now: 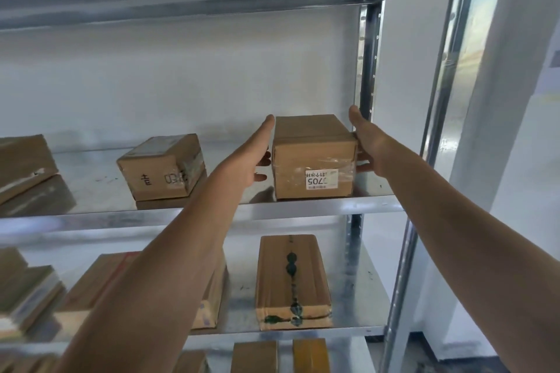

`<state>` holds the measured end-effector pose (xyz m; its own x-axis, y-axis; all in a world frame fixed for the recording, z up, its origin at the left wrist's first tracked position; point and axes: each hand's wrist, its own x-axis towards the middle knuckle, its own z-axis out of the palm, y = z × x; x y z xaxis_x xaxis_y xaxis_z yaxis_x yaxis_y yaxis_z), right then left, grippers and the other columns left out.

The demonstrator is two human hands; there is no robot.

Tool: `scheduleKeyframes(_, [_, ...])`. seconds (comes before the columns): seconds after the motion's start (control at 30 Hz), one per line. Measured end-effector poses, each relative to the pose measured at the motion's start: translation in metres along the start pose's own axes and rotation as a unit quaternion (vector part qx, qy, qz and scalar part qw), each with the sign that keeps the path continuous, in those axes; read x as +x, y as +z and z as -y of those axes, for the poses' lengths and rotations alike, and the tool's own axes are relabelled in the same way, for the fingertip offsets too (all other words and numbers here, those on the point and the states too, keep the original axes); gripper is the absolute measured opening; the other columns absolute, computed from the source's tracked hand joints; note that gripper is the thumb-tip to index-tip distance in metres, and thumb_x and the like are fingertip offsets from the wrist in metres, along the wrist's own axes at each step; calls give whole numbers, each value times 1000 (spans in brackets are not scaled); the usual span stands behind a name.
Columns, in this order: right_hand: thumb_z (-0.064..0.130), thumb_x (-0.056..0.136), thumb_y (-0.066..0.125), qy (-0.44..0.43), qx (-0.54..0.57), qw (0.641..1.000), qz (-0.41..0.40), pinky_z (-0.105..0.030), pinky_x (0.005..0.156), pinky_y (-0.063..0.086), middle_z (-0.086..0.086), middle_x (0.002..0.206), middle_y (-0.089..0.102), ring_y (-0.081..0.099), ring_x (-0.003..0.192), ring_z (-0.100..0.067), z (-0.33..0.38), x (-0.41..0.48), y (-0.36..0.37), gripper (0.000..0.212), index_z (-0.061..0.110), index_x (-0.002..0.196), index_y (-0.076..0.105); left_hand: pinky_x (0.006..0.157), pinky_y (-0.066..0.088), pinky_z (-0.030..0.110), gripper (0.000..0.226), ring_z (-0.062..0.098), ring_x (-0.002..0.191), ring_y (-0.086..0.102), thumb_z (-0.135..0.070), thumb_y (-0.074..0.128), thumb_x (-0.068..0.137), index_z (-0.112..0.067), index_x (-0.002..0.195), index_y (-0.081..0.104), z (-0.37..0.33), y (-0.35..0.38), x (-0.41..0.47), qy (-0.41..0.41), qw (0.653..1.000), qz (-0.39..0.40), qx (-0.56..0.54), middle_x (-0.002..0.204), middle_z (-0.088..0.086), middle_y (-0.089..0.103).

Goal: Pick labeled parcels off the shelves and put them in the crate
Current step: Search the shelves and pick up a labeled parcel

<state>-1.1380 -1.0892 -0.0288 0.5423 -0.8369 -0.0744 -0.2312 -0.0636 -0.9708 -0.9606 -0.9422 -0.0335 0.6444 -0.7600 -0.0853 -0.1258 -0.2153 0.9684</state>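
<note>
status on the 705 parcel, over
Left hand and right hand pressed to either side of the 705 parcel. Parcel seated on the upper shelf, not lifted. Neighbouring parcel sits apart, leftward.

Label on parcel: first digit lost under tape glare, small print unreadable. My right hand: fingers partly behind parcel. Left boxes: blurred, cut by edge. Bottom-shelf boxes: cropped below.
</note>
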Motion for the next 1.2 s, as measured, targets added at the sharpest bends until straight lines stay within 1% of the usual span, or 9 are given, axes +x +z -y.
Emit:
scheduleKeyframes(0.07, [80,95,25,3,15,1000,10,-40,78,52,-10,92,72,69,93,-30,-3,-3,0,75,15,99,62,95,49,48,88,23,113,66,-89,35,82,-21,126,69,1,1,3,-5,1000,27,-6,115,8,74])
scheduleKeyframes(0.17, [76,98,26,-22,17,1000,10,-34,68,49,-7,95,72,68,90,-25,1,-5,-2,70,17,100,63,102,48,48,80,24,107,67,-86,32,87,-22,112,73,1,2,6,11,999,37,-21,99,5,74])
scheduleKeyframes(0.27, [70,102,28,-68,53,996,-3,-30,68,49,0,104,71,68,97,-18,8,-2,-5,62,21,113,63,100,48,43,79,19,104,66,-80,32,93,-16,118,71,-5,0,8,40,996,32,-76,89,-5,77])
scheduleKeyframes(0.4, [63,105,30,-124,117,985,-24,-34,86,55,0,120,68,66,108,-17,14,3,-6,58,17,124,60,117,34,54,62,18,130,57,-75,34,97,-27,118,66,-14,-2,5,97,984,50,-141,130,-7,69])
scheduleKeyframes(0.57, [58,106,33,-132,140,981,-34,-42,102,53,0,124,68,64,118,-18,5,10,0,58,11,125,61,119,32,56,56,15,133,55,-73,35,98,-31,114,68,-8,-8,3,106,980,70,-154,131,-16,67])
scheduleKeyframes(0.73, [60,106,29,-117,121,985,-46,-43,99,53,0,117,70,65,114,-20,10,6,4,57,16,116,65,117,36,57,75,19,132,53,-81,27,94,-33,146,53,-7,-13,0,79,987,62,-123,145,-13,57])
scheduleKeyframes(0.9, [70,102,22,-104,86,990,-49,-45,107,49,3,113,67,63,114,-22,18,-3,4,63,23,117,62,109,46,52,83,23,118,64,-86,26,89,-31,143,57,-15,-15,2,68,990,38,-117,128,5,67])
scheduleKeyframes(1.1, [70,102,20,-140,134,980,-51,-47,102,54,-2,112,72,68,106,-24,25,-13,0,62,27,111,64,115,39,57,74,29,127,59,-83,26,92,-30,134,56,-19,-17,-2,103,976,41,-189,137,2,63])
scheduleKeyframes(1.2, [69,102,21,-151,163,974,-50,-43,99,54,-4,110,73,69,106,-23,24,-16,2,65,21,115,64,106,47,52,73,26,116,67,-81,29,93,-26,126,63,-21,-18,-3,117,963,34,-240,122,1,72])
